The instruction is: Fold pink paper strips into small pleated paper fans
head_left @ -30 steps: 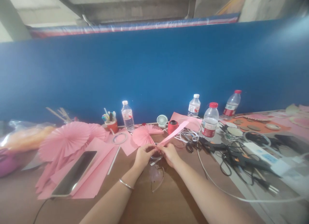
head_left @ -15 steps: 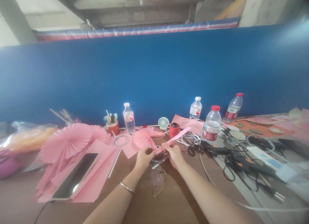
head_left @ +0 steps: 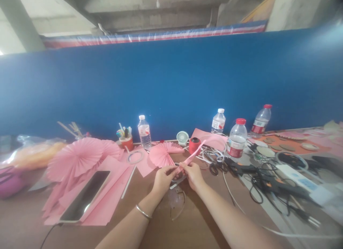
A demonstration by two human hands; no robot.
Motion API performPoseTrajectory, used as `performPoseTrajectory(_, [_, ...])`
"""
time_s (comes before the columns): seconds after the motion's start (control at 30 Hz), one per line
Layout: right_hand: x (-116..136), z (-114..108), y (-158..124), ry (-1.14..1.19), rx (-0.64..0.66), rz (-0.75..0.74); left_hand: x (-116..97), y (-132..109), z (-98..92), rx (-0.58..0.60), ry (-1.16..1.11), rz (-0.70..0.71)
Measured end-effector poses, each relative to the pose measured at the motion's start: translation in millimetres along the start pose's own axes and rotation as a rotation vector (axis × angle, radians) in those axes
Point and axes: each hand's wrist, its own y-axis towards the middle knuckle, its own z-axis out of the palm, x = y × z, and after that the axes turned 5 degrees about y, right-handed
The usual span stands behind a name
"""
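Both my hands meet at the middle of a brown table (head_left: 193,224). My left hand (head_left: 163,178) and my right hand (head_left: 193,174) pinch the near end of a folded pink paper strip (head_left: 195,153), which slants up and away to the right. The fingers of both hands are closed on it. A silver bangle (head_left: 143,212) sits on my left wrist. Just under the hands lie a tape ring and a thin clear hoop (head_left: 178,202).
Pink paper fans (head_left: 77,156) and pink sheets with a phone (head_left: 87,195) lie at left. A pen cup (head_left: 126,140), water bottles (head_left: 235,138), a small fan (head_left: 182,137), a red spool (head_left: 193,145), scissors, cables and a power strip (head_left: 294,172) crowd the back and right. A blue wall (head_left: 171,88) stands behind.
The strip's far end has dropped and swung nearer, so less of it shows. My hands stay together at the same spot, and the view has tipped slightly.
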Motion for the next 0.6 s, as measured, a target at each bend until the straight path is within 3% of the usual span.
performPoseTrajectory(0.43, [-5, -2, 7, -0.096, 0.021, -0.048, 9, 10, -2.4, -0.046, 0.069, -0.014])
performPoseTrajectory(0.6, [3, -2, 7, -0.223, -0.076, -0.124, 11, 19, -2.2, -0.059, 0.104, -0.028])
